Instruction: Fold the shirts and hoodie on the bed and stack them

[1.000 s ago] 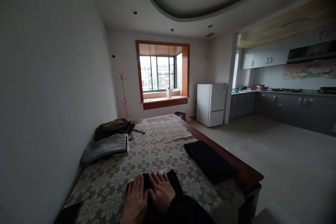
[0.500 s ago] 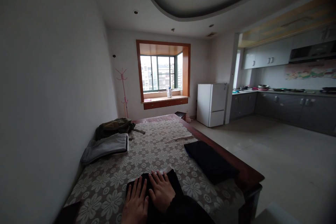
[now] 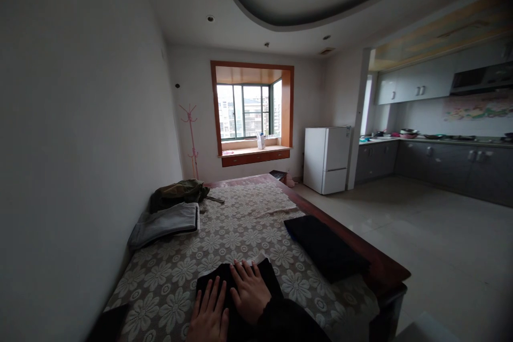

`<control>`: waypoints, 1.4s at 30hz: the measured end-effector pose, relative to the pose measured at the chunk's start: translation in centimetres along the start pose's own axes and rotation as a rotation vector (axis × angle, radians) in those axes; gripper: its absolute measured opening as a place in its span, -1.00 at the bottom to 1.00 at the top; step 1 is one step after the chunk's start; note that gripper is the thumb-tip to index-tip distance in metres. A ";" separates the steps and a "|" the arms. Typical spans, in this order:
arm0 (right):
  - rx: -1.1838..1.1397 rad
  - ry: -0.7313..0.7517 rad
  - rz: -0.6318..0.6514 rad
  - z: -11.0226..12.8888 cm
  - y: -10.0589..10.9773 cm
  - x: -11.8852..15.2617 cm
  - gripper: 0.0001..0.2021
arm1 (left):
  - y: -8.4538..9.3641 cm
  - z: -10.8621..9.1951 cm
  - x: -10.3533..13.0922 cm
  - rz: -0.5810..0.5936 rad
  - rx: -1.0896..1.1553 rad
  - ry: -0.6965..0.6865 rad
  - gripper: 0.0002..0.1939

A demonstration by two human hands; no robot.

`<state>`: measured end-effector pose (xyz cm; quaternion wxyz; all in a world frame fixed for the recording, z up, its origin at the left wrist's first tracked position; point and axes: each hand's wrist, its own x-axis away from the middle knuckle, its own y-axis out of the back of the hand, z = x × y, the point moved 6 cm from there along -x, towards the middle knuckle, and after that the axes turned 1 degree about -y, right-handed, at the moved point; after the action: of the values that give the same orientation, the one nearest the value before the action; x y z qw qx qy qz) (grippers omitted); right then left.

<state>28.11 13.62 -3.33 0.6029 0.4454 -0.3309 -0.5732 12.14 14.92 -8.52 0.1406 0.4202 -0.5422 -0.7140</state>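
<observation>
A black folded garment (image 3: pixel 268 272), with a strip of white showing at its far edge, lies on the floral tablecloth (image 3: pixel 172 286) at the near end of the table. My left hand (image 3: pixel 209 312) rests flat on the garment's left part, fingers stretched out. Just to the right, my right hand (image 3: pixel 250 291) lies palm down on the same cloth, fingers spread. Neither hand grips anything. The garment's near part is hidden by my hands and black sleeve.
Another dark folded cloth (image 3: pixel 326 246) lies near the table's right edge (image 3: pixel 385 267). At the left, by the wall, are grey folded clothes (image 3: pixel 166 224) and an olive backpack (image 3: pixel 180 192). A white refrigerator (image 3: pixel 326 160) stands beyond, and a pink coat rack (image 3: pixel 191 141) stands near the window.
The whole view has shifted slightly, so things appear a little further right. Both hands stay flat on the black garment, the left a little lower on it.
</observation>
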 end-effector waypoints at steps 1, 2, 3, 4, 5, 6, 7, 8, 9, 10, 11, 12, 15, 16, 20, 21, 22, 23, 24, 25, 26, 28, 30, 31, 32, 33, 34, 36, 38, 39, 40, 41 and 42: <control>0.000 0.000 0.001 0.0 0.0 0.0 -0.34 | 0.0 0.0 0.0 0.000 0.001 -0.003 -0.37; 0.001 0.001 0.003 0.0 0.0 0.0 -0.35 | 0.1 0.0 0.0 -0.003 -0.001 -0.004 -0.37; 0.000 0.002 0.006 0.0 0.0 0.0 -0.35 | 0.1 0.0 0.0 -0.006 -0.005 -0.003 -0.37; 0.000 0.003 0.007 0.0 -0.1 0.0 -0.35 | 0.1 0.1 0.0 -0.009 -0.007 -0.001 -0.37; 0.000 0.004 0.007 0.0 -0.1 0.0 -0.35 | 0.1 0.1 0.0 -0.010 -0.005 0.001 -0.37; 0.002 0.002 0.005 0.0 0.0 0.0 -0.35 | 0.1 0.2 0.0 -0.009 0.002 0.003 -0.37; 0.004 0.001 0.001 0.1 0.1 0.0 -0.35 | 0.1 0.2 -0.1 -0.003 0.013 0.005 -0.37; 0.007 0.004 0.001 0.2 0.3 0.1 -0.34 | 0.1 0.2 -0.1 0.008 0.025 0.008 -0.36; 0.008 0.019 0.007 0.4 0.5 0.3 -0.32 | 0.1 0.3 -0.1 0.022 0.037 0.013 -0.35; 0.002 0.050 0.016 0.8 0.9 0.5 -0.30 | 0.1 0.3 -0.1 0.039 0.046 0.019 -0.35; -0.012 0.096 0.028 1.2 1.3 0.8 -0.28 | 0.1 0.3 -0.1 0.057 0.053 0.025 -0.34; -0.033 0.153 0.041 1.8 1.7 1.2 -0.27 | 0.1 0.4 -0.2 0.074 0.057 0.030 -0.34; -0.085 0.290 0.084 3.0 3.1 2.4 -0.27 | 0.0 0.4 -0.2 0.106 0.072 0.038 -0.32; -0.088 0.308 0.095 3.1 3.4 2.7 -0.26 | 0.0 0.4 -0.2 0.110 0.079 0.041 -0.31; -0.068 0.331 0.127 3.2 3.7 2.9 -0.19 | 0.3 0.6 -0.3 0.119 0.101 0.046 -0.30; -0.062 0.334 0.131 3.1 3.6 2.8 -0.19 | 0.4 0.6 -0.3 0.123 0.104 0.046 -0.30; -0.054 0.336 0.133 3.0 3.4 2.7 -0.19 | 0.5 0.6 -0.3 0.128 0.107 0.047 -0.30; -0.045 0.336 0.133 2.9 3.3 2.6 -0.19 | 0.6 0.6 -0.3 0.133 0.109 0.048 -0.30; -0.037 0.337 0.134 2.8 3.1 2.5 -0.18 | 0.7 0.7 -0.3 0.136 0.111 0.049 -0.30; -0.032 0.338 0.135 2.6 2.9 2.3 -0.18 | 0.7 0.7 -0.3 0.138 0.112 0.050 -0.30; -0.031 0.342 0.140 2.5 2.7 2.2 -0.17 | 0.8 0.7 -0.3 0.138 0.114 0.048 -0.30; -0.041 0.346 0.158 2.2 2.2 1.8 -0.15 | 0.9 0.8 -0.3 0.130 0.123 0.043 -0.31; -0.045 0.339 0.186 1.9 1.6 1.4 -0.12 | 1.1 0.8 -0.3 0.127 0.141 0.041 -0.31; -0.036 0.335 0.199 1.8 1.3 1.2 -0.10 | 1.2 0.8 -0.3 0.131 0.153 0.044 -0.31; -0.019 0.332 0.203 1.8 0.9 0.9 -0.07 | 1.3 0.9 -0.3 0.137 0.164 0.051 -0.31; 0.005 0.329 0.201 1.8 0.5 0.6 -0.05 | 1.3 0.9 -0.3 0.143 0.172 0.059 -0.32; 0.031 0.319 0.199 1.9 0.1 0.3 -0.06 | 1.4 0.8 -0.3 0.150 0.179 0.064 -0.33; 0.069 0.281 0.193 2.0 -0.8 -0.2 -0.18 | 1.3 0.8 -0.2 0.153 0.181 0.076 -0.35; 0.084 0.229 0.193 2.1 -1.7 -0.6 -0.34 | 1.0 1.0 -0.1 0.139 0.171 0.094 -0.38; 0.087 0.209 0.194 2.1 -2.0 -0.7 -0.39 | 0.8 1.2 0.0 0.125 0.161 0.109 -0.39; 0.088 0.200 0.190 2.0 -2.2 -0.8 -0.41 | 0.6 1.4 0.1 0.105 0.150 0.126 -0.39; 0.089 0.202 0.182 2.0 -2.3 -0.7 -0.41 | 0.5 1.6 0.2 0.082 0.137 0.143 -0.40; 0.090 0.210 0.175 2.0 -2.4 -0.6 -0.40 | 0.3 1.7 0.3 0.059 0.126 0.153 -0.40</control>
<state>25.31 14.02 -4.68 0.6613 0.4990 -0.3289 -0.4534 10.55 15.73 -8.30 0.1761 0.4652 -0.5857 -0.6399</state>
